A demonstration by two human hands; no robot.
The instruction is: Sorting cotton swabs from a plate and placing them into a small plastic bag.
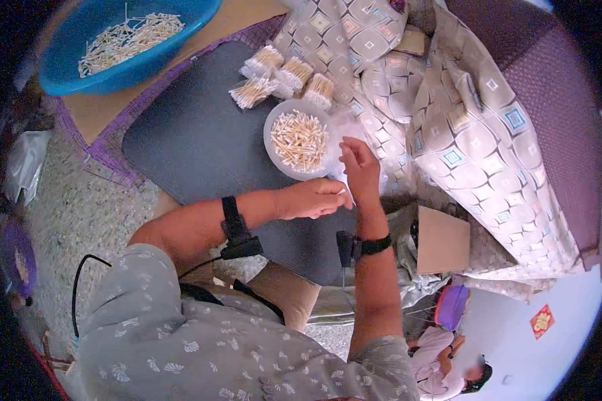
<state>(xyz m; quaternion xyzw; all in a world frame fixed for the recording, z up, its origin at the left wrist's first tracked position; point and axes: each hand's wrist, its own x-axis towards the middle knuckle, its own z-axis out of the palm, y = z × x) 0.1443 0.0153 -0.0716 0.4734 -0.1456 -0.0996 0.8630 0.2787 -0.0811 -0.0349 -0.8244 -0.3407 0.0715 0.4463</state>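
My left hand (314, 198) is closed in front of a round translucent tub (269, 137) full of cotton swabs (299, 140). A small white bit shows at its fingertips; what it belongs to is too small to make out. Just right of the tub, my right hand (362, 170) has its fingers curled on a clear plastic bag (346, 130), and its lower edge nearly meets the left fingertips. Behind the tub lie several clear packs of cotton swabs (264, 61), bunched together on a dark grey board (201, 127).
A blue basin (60, 77) with a heap of loose swabs stands on cardboard at the far left. Patterned cloth (461, 147) drapes along the right, above an open cardboard box (443, 239). Another person (441, 364) sits at the lower right near a purple round container (452, 307).
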